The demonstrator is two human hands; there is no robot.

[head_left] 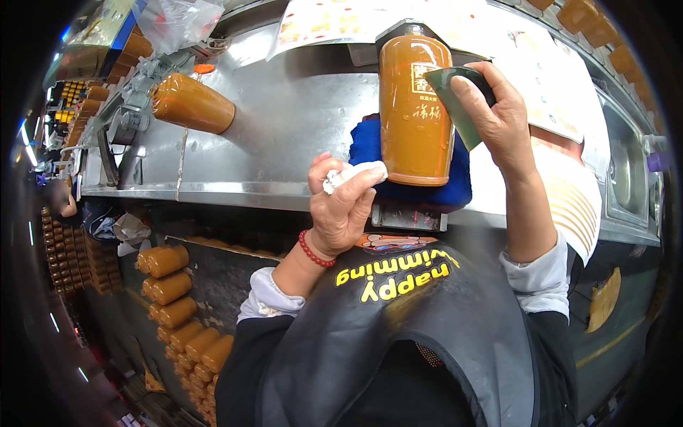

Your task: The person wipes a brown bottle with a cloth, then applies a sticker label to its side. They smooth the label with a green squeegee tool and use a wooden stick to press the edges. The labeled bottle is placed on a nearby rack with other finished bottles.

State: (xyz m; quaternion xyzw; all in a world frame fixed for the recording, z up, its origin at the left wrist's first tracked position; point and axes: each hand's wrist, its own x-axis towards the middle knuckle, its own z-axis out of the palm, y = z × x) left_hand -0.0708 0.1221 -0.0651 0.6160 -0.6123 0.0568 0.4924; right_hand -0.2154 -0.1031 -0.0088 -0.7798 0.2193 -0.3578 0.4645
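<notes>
A large brown-orange ceramic-looking bottle [404, 128] lies on a blue cloth [462, 181], its neck end away from me, with white printed characters on its side. My right hand [501, 117] pinches a dark green flat scraper [462, 117] between thumb and fingers; the blade's edge lies over the bottle's right side, beside the print. Close to the bottle's near left corner, my left hand [338, 210] has its fingers closed round a crumpled white wad [356, 173], tissue or cloth. Whether the wad touches the bottle I cannot tell.
A second brown bottle [192, 103] lies on the steel bench [277, 135] at the left. Printed sheets [327, 25] cover the back, a striped sheet [569, 196] hangs over the front edge, and a sink [626, 160] stands right. Several bottles [174, 313] are stacked low at left.
</notes>
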